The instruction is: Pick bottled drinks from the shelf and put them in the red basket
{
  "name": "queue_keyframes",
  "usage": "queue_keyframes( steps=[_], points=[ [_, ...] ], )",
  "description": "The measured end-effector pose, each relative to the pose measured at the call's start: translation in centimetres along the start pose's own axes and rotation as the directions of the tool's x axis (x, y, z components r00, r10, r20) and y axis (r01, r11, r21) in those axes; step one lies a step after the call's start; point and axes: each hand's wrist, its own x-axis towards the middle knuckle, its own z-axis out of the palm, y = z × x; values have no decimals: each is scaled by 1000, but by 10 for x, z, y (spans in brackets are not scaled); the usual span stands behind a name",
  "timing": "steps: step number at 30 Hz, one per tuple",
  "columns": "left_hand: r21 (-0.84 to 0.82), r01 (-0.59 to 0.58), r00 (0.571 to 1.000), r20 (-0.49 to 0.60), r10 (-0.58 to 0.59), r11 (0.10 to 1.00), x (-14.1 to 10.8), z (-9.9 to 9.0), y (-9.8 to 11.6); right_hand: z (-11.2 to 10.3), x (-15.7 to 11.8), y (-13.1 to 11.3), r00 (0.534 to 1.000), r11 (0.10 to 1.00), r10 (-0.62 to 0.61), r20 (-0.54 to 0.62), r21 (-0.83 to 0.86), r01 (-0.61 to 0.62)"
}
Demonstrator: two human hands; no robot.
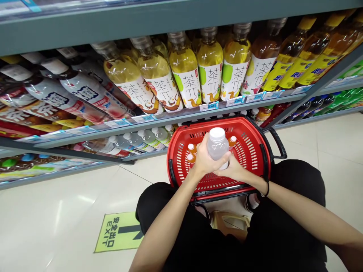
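Note:
A clear bottle with a white cap [217,142] is held upright over a red shopping basket [256,151]. Wrapped round the bottle's left side is my left hand [204,156], fingers closed. My right hand [233,168] grips its lower right side, and the two hands meet at the front. Inside the basket, several small orange bottles with white caps [191,158] stand to the left of my hands. Another small orange bottle [233,142] shows to the right. My hands hide part of the basket's floor.
Shelves in front hold rows of tea bottles [185,81], yellow-labelled bottles [296,68] and white-capped drinks [85,90]. A black basket handle [279,141] juts out at right. My knees flank the basket. A yellow-green exit sign [119,232] lies on the tiled floor [56,223].

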Motion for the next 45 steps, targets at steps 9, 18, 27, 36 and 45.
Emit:
queue_keyframes(
  steps=[9, 18, 27, 36, 45],
  points=[
    [16, 0, 1000, -22, 0, 1000, 3, 1, 3, -2, 1, 10, 1000, 1000, -4, -11, -29, 3],
    [10, 16, 1000, -6, -16, 1000, 2, 0, 3, -2, 0, 8, 1000, 999, 28, 6, -31, -27],
    [3, 58, 998, -2, -58, 998, 0, 0, -2, -1, 0, 10, 999, 998, 39, -13, -48, -40],
    [-22, 102, 995, 4, -102, 994, 1, 0, 0, 0, -1, 4, 997, 996, 78, -10, -38, -79],
    [29, 84, 996, -20, -84, 996, 1, 1, -3, -1, 1, 8, 996, 996, 88, -9, -8, -88]
  ],
)
